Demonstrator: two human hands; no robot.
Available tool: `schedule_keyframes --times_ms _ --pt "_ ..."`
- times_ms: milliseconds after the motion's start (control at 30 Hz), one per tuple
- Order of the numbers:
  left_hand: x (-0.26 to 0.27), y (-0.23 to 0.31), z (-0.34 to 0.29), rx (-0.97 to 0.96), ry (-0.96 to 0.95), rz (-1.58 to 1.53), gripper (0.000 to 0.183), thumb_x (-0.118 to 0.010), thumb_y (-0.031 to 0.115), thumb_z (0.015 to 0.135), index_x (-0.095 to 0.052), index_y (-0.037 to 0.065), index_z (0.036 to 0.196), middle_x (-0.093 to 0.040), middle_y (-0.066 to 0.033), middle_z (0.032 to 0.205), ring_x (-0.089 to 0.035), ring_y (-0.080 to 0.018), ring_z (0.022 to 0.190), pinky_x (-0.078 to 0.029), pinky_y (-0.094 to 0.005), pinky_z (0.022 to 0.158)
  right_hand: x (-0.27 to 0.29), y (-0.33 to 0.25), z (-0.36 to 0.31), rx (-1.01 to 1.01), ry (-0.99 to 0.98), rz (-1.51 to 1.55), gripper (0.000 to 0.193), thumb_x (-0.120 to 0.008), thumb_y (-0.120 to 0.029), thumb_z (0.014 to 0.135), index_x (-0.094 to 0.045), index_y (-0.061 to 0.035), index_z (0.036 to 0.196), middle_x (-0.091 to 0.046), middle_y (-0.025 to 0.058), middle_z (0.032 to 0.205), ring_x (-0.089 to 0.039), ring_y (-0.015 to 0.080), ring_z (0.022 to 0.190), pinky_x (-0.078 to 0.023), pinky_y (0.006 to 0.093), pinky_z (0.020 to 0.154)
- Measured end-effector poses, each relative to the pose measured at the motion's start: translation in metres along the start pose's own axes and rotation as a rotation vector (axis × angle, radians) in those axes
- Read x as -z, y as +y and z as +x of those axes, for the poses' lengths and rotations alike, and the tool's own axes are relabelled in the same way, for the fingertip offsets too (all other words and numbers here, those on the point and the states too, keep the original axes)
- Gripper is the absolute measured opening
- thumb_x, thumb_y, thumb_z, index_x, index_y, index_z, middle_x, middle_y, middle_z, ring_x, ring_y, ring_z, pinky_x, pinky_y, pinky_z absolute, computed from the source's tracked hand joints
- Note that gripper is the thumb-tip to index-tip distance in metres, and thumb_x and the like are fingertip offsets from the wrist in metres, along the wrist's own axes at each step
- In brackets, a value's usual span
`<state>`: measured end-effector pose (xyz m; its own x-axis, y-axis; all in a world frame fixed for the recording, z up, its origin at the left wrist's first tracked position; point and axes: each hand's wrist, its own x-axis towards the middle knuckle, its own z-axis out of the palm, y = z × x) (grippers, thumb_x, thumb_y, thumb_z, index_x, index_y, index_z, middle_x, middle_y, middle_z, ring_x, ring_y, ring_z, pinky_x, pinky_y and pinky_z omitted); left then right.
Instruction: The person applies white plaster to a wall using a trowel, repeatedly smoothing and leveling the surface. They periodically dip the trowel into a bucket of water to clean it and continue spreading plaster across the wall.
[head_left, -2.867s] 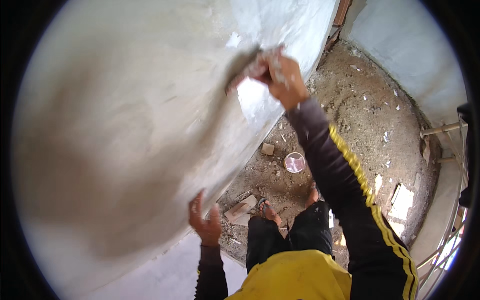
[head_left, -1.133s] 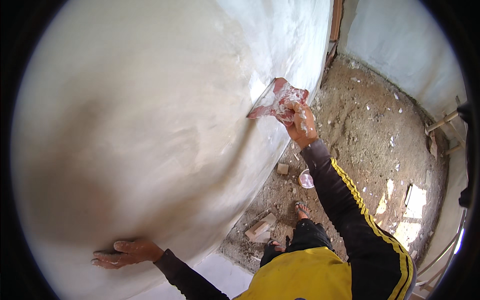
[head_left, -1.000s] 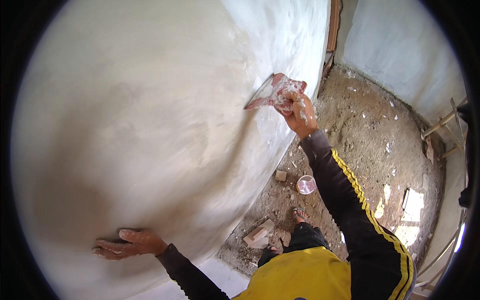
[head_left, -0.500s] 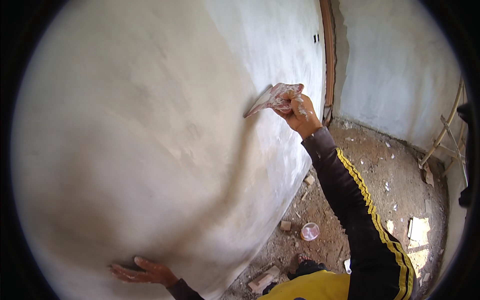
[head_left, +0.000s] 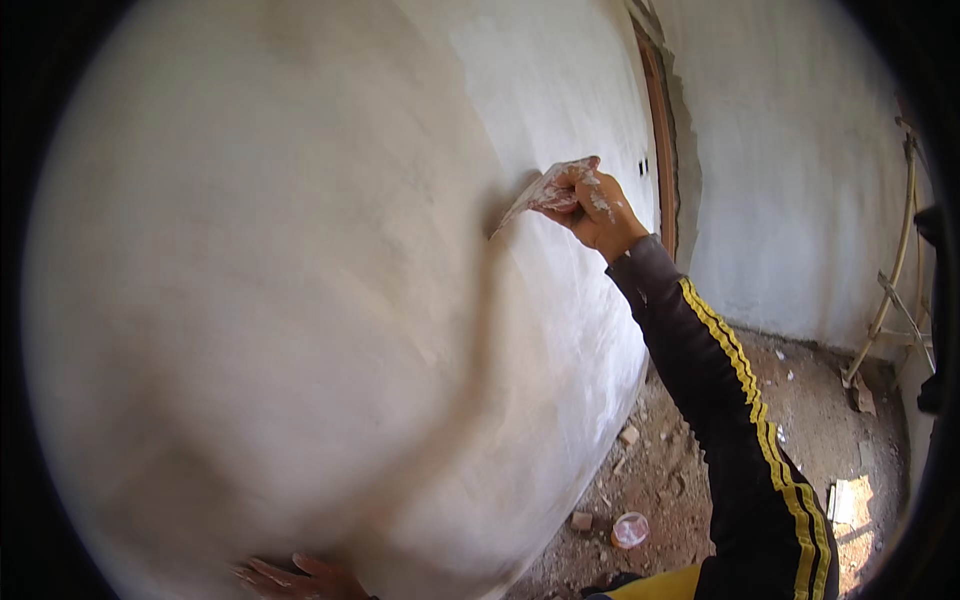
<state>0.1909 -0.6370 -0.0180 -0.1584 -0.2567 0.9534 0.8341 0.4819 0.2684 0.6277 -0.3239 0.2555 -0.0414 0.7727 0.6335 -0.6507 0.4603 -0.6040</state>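
Scraper, white-smeared, edge close to the wall, contact unclear; my right hand is closed round it. My left hand, fingers apart, is low by the wall, partly cut off; nothing shows in it. Wall's right part paler, probably done; left greyer, probably remaining. Tub near wall's foot. Shadow crosses wall.

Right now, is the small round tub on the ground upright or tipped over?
Upright: the tub sits with its round rim facing up.
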Motion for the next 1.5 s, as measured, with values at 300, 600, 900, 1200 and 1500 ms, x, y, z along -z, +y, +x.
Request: schedule_keyframes --times_ms 300,600,900,1200,1500 --pt "0.015 -0.005 0.0 0.061 -0.114 -0.063 0.07 -0.04 0.052 0.106 -0.034 0.003 0.156 -0.027 -0.0262 0.163 -0.02 -0.0476 0.152 -0.012 -0.066 0.119 -0.057 -0.075 0.1 0.678 -0.34 -0.675 0.019 -0.074 -0.011 0.087 -0.06 0.0007 0.085 -0.066 0.0115 0.08 -0.071 0.0272 0.077 -0.06 0.0366 0.073" --pt "0.023 0.011 -0.003 0.075 -0.154 -0.074 0.069 -0.042 0.049 0.106 -0.035 0.0 0.155 -0.029 -0.0273 0.162 -0.021 -0.0482 0.151 -0.012 -0.0678 0.118 -0.11 -0.19 0.179 1.143 -0.121 -1.583 0.036 -0.088 -0.03 0.078 -0.068 -0.002 0.09 -0.07 0.0167 0.086 -0.071 0.0318 0.083 -0.057 0.0381 0.073" --pt "0.015 0.013 -0.031 0.085 -0.09 0.009 0.07 -0.042 0.049 0.106 -0.034 0.0 0.155 -0.029 -0.0273 0.162 -0.021 -0.048 0.152 -0.01 -0.0685 0.118 -0.182 -0.267 0.231 1.603 -0.244 -1.732 0.04 -0.091 -0.039 0.069 -0.067 -0.0102 0.082 -0.068 0.0111 0.082 -0.07 0.033 0.081 -0.056 0.0407 0.071" --pt "0.031 0.015 -0.028 0.072 -0.088 0.046 0.067 -0.043 0.046 0.106 -0.037 -0.001 0.154 -0.029 -0.0265 0.162 -0.024 -0.0474 0.151 -0.012 -0.0664 0.119 -0.309 -0.207 0.119 1.32 -0.164 -1.802 0.042 -0.062 -0.011 0.08 -0.074 -0.0213 0.119 -0.075 0.0112 0.102 -0.071 0.0348 0.094 -0.056 0.045 0.08" --pt "0.023 0.026 -0.025 0.079 -0.086 0.036 0.069 -0.042 0.05 0.106 -0.04 0.0 0.153 -0.028 -0.027 0.163 -0.023 -0.0475 0.151 -0.013 -0.0658 0.119 -0.09 -0.108 0.028 1.249 -0.707 -1.784 0.051 -0.068 0.001 0.086 -0.068 -0.0175 0.133 -0.072 0.0085 0.123 -0.068 0.0271 0.114 -0.058 0.038 0.092"
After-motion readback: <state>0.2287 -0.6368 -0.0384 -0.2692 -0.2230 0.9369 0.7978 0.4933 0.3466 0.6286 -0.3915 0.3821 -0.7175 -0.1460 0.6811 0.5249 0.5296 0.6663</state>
